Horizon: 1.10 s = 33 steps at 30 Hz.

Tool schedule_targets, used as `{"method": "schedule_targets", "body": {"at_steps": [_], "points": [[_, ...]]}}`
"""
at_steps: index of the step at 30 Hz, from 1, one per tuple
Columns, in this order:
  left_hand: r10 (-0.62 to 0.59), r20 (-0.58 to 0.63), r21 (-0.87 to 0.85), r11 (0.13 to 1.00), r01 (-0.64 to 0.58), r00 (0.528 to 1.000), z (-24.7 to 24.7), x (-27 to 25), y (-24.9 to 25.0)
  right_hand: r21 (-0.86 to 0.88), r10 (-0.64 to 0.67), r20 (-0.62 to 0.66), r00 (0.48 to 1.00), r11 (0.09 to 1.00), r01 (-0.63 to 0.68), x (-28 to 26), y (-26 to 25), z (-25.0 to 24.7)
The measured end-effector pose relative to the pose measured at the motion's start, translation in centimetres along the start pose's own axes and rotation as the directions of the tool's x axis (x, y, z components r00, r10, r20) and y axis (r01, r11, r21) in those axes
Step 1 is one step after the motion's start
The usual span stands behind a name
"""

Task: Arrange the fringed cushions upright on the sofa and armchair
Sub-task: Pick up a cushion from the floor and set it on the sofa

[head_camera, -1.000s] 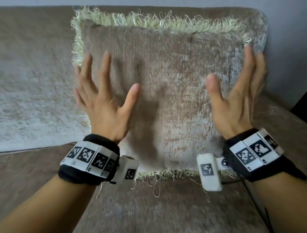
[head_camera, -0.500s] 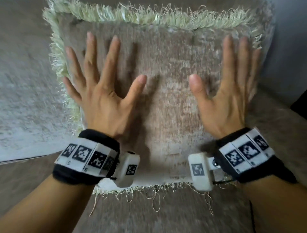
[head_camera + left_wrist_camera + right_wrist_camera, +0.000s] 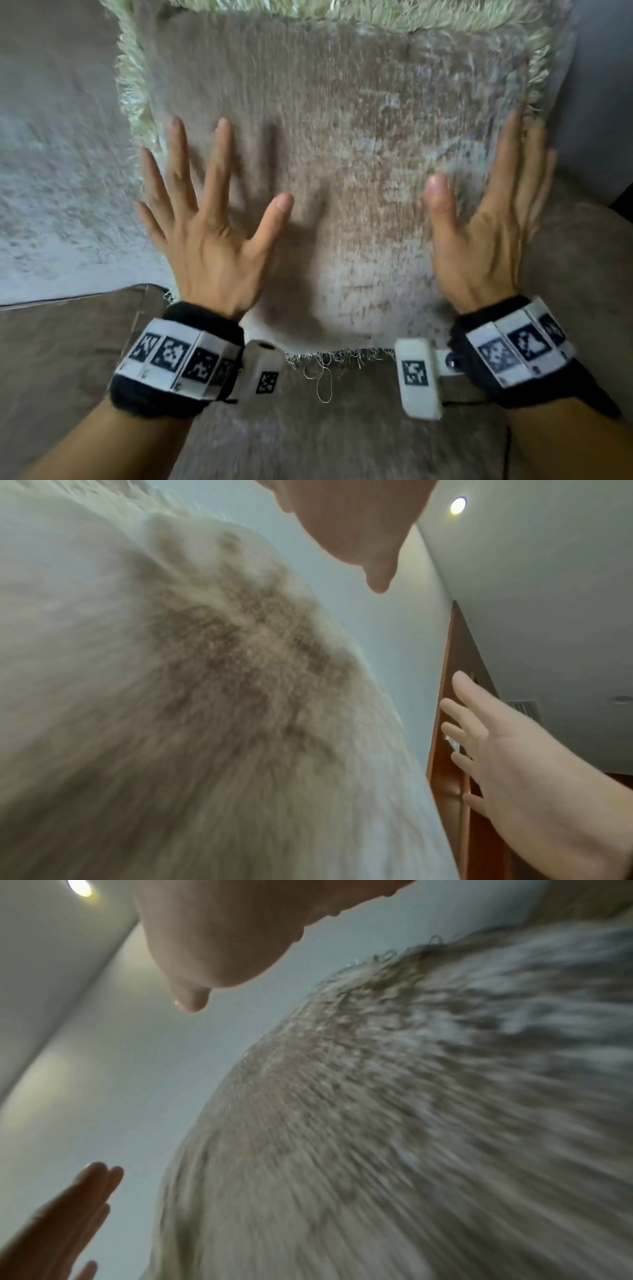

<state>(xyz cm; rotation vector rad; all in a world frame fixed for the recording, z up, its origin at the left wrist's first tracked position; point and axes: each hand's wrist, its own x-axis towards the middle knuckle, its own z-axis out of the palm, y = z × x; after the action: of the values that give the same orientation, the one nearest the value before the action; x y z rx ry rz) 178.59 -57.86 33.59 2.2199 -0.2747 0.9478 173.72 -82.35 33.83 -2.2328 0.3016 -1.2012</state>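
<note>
A taupe cushion (image 3: pixel 342 171) with pale green fringe stands upright against the sofa back, its bottom fringe resting on the seat. My left hand (image 3: pixel 209 233) is spread, fingers straight, in front of the cushion's lower left part. My right hand (image 3: pixel 486 219) is also flat and straight by the cushion's right edge. In the left wrist view the cushion (image 3: pixel 205 696) carries the shadow of my fingers, and a gap shows between palm and fabric. That view also shows the right hand (image 3: pixel 514 764) held off the cushion. Neither hand holds anything.
The brown sofa seat (image 3: pixel 308 428) runs below the cushion, with the lighter backrest (image 3: pixel 61 205) to the left and the armrest (image 3: pixel 582 257) on the right. A wooden door (image 3: pixel 455 723) and a grey wall lie beyond.
Both hands have slid down from the cushion's upper face to its lower half and lifted slightly off it. The right hand went out to the right edge. The cushion stays upright.
</note>
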Motion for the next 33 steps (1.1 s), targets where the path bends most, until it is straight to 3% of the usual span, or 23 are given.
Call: {"method": "schedule_targets", "body": {"at_steps": [2, 6, 10, 14, 20, 22, 26, 30, 33], "points": [[-0.013, 0.02, 0.012, 1.0, 0.013, 1.0, 0.9, -1.8, -0.7, -0.012, 0.044, 0.038, 0.998, 0.999, -0.044, -2.0, 0.7, 1.2], [-0.12, 0.12, 0.088, 0.99, 0.11, 0.985, 3.9, -2.7, -2.2, -0.201, 0.109, 0.203, 0.973, 0.977, -0.067, -2.6, 1.6, 5.3], [-0.097, 0.036, 0.065, 0.993, 0.095, 0.995, 2.9, -3.2, -2.8, -0.104, 0.074, 0.129, 0.989, 0.993, -0.061, -2.4, 2.3, 3.8], [-0.021, -0.081, 0.002, 1.0, 0.021, 0.996, 1.7, -3.9, -3.2, 0.049, 0.123, 0.018, 0.992, 0.991, -0.123, -4.0, 3.4, 1.3], [-0.151, 0.119, 0.066, 0.987, 0.144, 0.981, 5.0, -6.5, -5.6, -0.127, 0.236, 0.178, 0.955, 0.968, -0.215, -7.8, 5.9, 4.9], [-0.109, 0.088, 0.035, 0.994, 0.107, 0.99, 4.5, -6.3, -6.3, -0.08, 0.24, 0.178, 0.954, 0.97, -0.23, -7.5, 6.3, 4.3], [-0.08, -0.044, 0.001, 0.997, 0.08, 0.996, 3.1, -6.8, -7.0, 0.1, 0.27, 0.036, 0.962, 0.957, -0.272, -7.6, 6.8, 1.5], [-0.148, 0.06, 0.015, 0.989, 0.148, 0.987, 4.8, -7.4, -6.7, 0.02, 0.33, 0.139, 0.934, 0.942, -0.336, -8.1, 6.5, 4.2], [-0.161, 0.046, -0.011, 0.987, 0.162, 0.986, 4.9, -7.0, -6.8, 0.019, 0.348, 0.158, 0.924, 0.935, -0.355, -7.8, 6.6, 4.8]]}}
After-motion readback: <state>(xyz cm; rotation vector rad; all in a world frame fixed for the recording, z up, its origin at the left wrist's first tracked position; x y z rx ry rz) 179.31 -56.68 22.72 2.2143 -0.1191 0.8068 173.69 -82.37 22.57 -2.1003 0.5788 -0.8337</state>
